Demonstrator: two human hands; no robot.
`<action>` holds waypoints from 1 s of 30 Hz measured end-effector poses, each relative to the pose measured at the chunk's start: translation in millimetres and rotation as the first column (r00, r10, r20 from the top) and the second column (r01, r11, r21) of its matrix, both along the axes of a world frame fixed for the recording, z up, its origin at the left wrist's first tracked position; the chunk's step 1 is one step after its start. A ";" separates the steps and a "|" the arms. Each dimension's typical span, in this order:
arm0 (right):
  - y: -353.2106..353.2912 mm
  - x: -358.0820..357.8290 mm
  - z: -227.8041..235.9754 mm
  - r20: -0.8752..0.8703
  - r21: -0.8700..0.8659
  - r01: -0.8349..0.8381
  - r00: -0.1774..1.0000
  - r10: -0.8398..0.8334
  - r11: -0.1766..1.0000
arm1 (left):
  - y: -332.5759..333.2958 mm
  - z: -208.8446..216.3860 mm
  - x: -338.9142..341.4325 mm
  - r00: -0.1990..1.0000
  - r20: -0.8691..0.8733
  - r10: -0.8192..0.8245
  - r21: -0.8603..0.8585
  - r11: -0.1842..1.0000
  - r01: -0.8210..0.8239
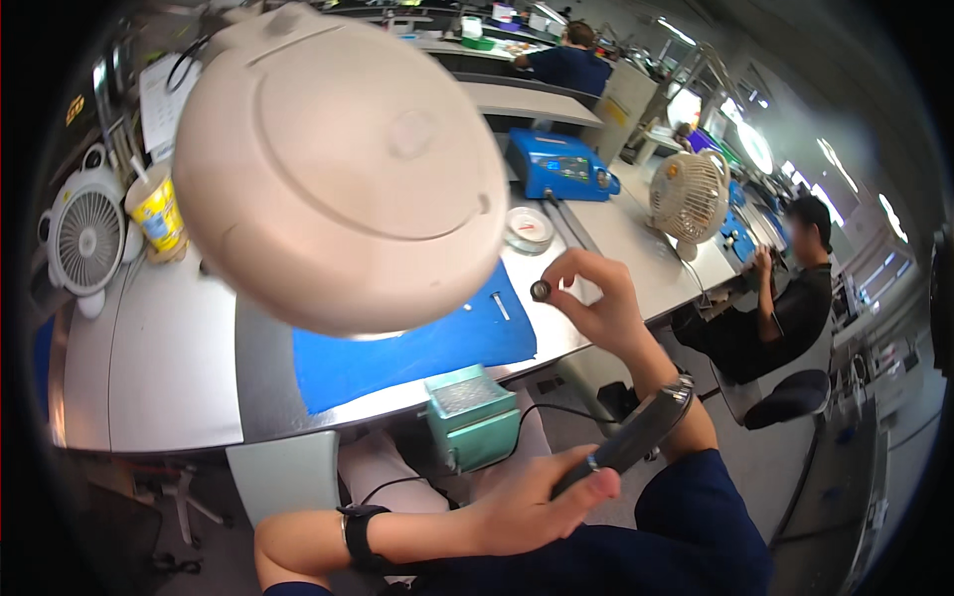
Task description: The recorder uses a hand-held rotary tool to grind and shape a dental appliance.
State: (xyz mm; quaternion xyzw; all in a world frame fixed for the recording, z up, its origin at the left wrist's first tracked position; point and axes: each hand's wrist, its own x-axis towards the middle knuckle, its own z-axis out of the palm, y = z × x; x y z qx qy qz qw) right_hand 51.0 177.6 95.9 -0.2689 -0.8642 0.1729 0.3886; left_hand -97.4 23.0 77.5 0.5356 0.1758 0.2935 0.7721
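Note:
My left hand [542,505], a black band on its wrist, is closed around a black cylindrical tool [636,429] with a silver ring; I cannot make out its exact kind. The tool slants up to the right, in front of my right forearm. Above the bench edge, my right hand [606,303] pinches a small dark ring-shaped piece [541,290] between thumb and index finger. Left of that hand lies a blue mat [427,363] with a small silver pin-like piece [500,306] on it. A teal box-shaped block [472,422] stands at the bench's front edge, above my lap.
A large beige lamp head [338,179] hangs close over the bench, hiding much of it. Behind are a round white-lidded container [529,228] and a blue control unit [561,164]. Fans [89,238] stand left and right, with a yellow cup [157,211] at left. Co-workers sit farther off.

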 end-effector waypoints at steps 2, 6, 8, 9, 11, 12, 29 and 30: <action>-13.9 15.3 5.2 -0.076 0.024 -0.021 0.997 0.023 0.999 | 7.1 -6.5 2.4 0.999 -0.033 0.003 -0.007 1.000 -0.003; -34.9 29.9 13.0 -0.299 -0.089 -0.088 0.952 0.058 0.992 | 13.3 -13.5 7.9 1.000 0.007 0.023 -0.133 0.991 -0.022; -48.3 30.4 15.3 -0.563 -0.341 -0.247 0.826 0.013 0.907 | 14.7 -14.0 7.7 0.998 0.032 0.058 -0.149 0.987 -0.052; -54.4 30.8 18.6 -0.572 -0.340 -0.244 0.820 0.006 0.908 | 15.1 -15.2 8.1 0.998 0.022 0.051 -0.151 0.987 -0.047; -63.4 28.4 22.7 -0.815 -0.461 -0.584 0.577 -0.059 0.668 | 14.9 -21.1 7.7 0.995 0.056 0.084 -0.137 0.988 -0.075; -65.1 23.5 23.0 -0.804 -0.453 -0.545 0.592 -0.058 0.706 | 15.3 -21.1 7.6 0.995 0.055 0.084 -0.142 0.987 -0.076; -56.1 8.1 22.5 -0.826 -0.381 -0.604 0.563 0.036 0.700 | 14.8 -23.2 6.3 0.962 0.121 0.243 -0.025 0.970 -0.242; -55.3 5.7 25.7 -0.816 -0.358 -0.625 0.570 0.092 0.694 | 12.0 -23.9 5.7 0.957 0.117 0.266 -0.030 0.964 -0.265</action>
